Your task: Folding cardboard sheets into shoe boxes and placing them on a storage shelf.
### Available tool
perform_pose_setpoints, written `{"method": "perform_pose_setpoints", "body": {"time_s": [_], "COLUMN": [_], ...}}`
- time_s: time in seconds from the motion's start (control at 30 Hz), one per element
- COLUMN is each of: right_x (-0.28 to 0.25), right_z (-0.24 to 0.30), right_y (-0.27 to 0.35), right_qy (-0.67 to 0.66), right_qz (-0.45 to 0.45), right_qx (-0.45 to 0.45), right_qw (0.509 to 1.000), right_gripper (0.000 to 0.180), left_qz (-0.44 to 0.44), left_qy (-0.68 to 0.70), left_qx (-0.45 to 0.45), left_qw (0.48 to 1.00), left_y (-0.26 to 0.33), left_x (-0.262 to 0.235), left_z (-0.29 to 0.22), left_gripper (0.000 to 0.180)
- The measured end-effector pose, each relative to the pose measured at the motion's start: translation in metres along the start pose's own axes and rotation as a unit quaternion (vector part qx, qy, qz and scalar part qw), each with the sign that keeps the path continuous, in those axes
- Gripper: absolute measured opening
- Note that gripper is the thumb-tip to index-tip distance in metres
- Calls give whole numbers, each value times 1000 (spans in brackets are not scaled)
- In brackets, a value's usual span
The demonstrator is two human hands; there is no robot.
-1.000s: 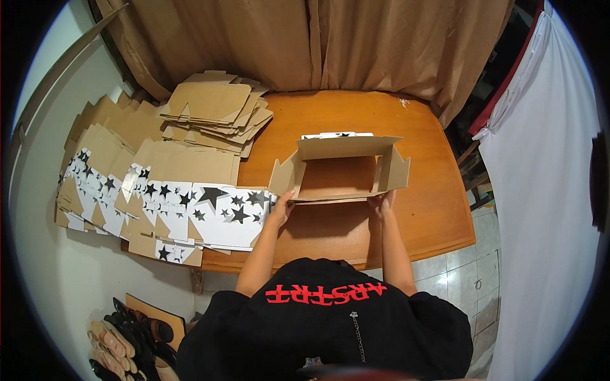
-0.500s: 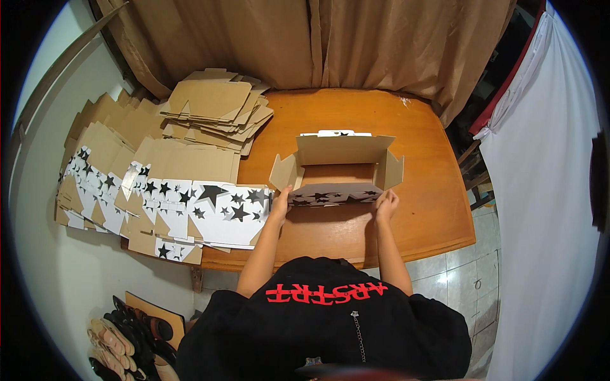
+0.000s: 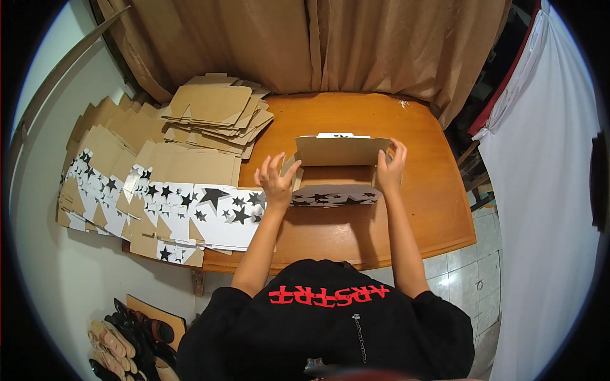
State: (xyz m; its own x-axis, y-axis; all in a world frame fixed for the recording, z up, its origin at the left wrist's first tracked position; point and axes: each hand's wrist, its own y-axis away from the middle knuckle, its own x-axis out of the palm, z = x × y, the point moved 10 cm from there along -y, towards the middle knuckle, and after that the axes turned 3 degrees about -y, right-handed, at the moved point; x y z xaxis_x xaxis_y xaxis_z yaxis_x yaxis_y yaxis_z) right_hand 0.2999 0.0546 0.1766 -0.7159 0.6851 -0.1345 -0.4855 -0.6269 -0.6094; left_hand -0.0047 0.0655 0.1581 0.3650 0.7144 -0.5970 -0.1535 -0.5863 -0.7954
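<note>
Both hands have moved up and away from the person since the earlier frame, leaving the near corners of the carton for its two ends; the carton itself has hardly shifted. Left hand (image 3: 277, 185): fingers spread and parted, thumb toward the brown left end panel (image 3: 297, 180). Right hand (image 3: 391, 168): at the opposite end, thumb and fingers on either side of the brown right end panel (image 3: 377, 176); fingers and panel overlap here, so whether it is pinched cannot be told. The hands stand well apart, presumably so that both ends can be steadied or folded evenly.

Between them, on the glossy orange-brown wooden table (image 3: 438, 190), stands the rectangular brown cardboard carton (image 3: 340, 152). Its near wall, white with black stars, faces the person; its plain brown far wall rises beyond the hands. The carton is open from above, and only table wood shows within it. Left of the left hand lie flat white cardboard blanks with black stars (image 3: 232, 219); farther off, beyond that hand, is a stack of plain brown flattened cardboard (image 3: 210, 105), probably set aside to keep the working area free.
</note>
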Motion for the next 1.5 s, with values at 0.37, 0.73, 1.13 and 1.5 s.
{"method": "perform_pose_setpoints", "body": {"time_s": [0.37, 0.73, 1.13, 1.5], "right_x": [31, 33, 34, -44], "right_z": [-98, -81, -63, -117], "right_y": [-3, 32, 49, 30], "right_qy": [260, 174, 319, -135], "right_qz": [114, 308, 400, 158], "right_qx": [88, -10, -11, 430], "right_qw": [955, 935, 859, 879], "right_gripper": [72, 34, 44, 31], "left_qz": [374, 453, 579, 597], "left_qy": [-127, 92, 233, 186], "left_qx": [-103, -107, -16, -28], "left_qw": [913, 880, 781, 780], "left_y": [-11, 25, 45, 61], "left_x": [54, 88, 115, 122], "left_z": [28, 20, -34, -23], "left_gripper": [58, 127, 77, 90]}}
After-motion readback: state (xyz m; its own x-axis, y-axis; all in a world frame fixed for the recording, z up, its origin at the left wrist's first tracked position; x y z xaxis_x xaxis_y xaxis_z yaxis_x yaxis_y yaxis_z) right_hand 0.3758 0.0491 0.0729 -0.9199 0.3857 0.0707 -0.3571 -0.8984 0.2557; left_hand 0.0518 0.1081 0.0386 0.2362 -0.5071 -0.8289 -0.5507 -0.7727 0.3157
